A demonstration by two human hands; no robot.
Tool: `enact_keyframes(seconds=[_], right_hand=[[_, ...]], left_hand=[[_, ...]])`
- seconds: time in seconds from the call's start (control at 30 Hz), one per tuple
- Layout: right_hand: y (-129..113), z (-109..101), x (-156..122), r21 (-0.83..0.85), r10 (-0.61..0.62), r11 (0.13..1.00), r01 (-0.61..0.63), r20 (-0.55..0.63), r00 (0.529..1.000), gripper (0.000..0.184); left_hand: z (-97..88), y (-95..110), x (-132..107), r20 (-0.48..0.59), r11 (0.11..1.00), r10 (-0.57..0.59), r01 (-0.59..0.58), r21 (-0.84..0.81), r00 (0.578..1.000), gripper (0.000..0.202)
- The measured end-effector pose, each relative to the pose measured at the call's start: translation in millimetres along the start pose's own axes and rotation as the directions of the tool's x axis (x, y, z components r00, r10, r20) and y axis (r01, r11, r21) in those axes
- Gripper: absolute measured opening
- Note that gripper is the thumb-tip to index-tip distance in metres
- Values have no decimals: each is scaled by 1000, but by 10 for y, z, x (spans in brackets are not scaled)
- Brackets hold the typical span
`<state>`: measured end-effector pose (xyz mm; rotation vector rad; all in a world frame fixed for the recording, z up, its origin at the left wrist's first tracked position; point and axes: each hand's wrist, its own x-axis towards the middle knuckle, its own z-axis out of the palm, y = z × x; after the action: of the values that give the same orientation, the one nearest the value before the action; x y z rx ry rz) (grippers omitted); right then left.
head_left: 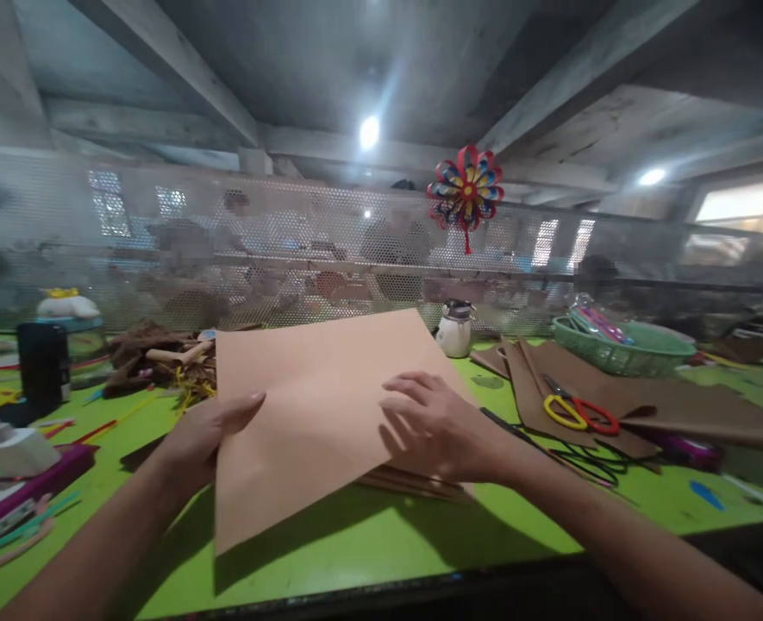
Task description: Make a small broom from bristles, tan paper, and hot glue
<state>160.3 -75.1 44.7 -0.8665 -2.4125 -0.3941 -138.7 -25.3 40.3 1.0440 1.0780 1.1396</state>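
A large tan sheet [303, 405] lies tilted in front of me over the green table [368, 539], its near left corner lifted off the surface. My left hand [203, 435] grips the sheet's left edge, thumb on top and fingers beneath. My right hand [436, 427] rests flat on the sheet's right part with fingers spread. Beneath that hand a thin stack of similar sheets [413, 483] shows at the edge.
Scissors with yellow and red handles [578, 411] lie on brown sheets [672, 405] at the right, beside a green basket [620, 349]. A white jar [455, 329] stands behind. Left: black cylinder [41, 362], brown scraps [154, 354], pink tray [25, 492]. Perforated screen [329, 250] with paper flower [465, 190]; people sit beyond.
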Motion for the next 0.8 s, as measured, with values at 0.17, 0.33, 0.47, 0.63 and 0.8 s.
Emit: enact_keyframes(seconds=[0.17, 0.33, 0.47, 0.63, 0.8], right_hand=[[-252, -314, -492, 27, 46, 998, -59, 335, 941, 55], [-410, -394, -826, 35, 102, 991, -128, 421, 901, 68], [-52, -213, -1111, -88, 348, 937, -338, 132, 928, 48], [208, -8, -1361, 16, 370, 928, -371, 34, 928, 33], [12, -110, -1512, 155, 245, 943, -294, 274, 930, 40]], left_hand=[[-193, -71, -129, 170, 972, -231, 233, 10, 958, 49], [-206, -172, -187, 221, 941, -333, 308, 140, 917, 50], [-201, -255, -200, 291, 945, -321, 285, 159, 901, 51], [-167, -350, -195, 299, 945, -325, 302, 123, 897, 53], [-222, -384, -176, 268, 936, -352, 334, 112, 897, 48]])
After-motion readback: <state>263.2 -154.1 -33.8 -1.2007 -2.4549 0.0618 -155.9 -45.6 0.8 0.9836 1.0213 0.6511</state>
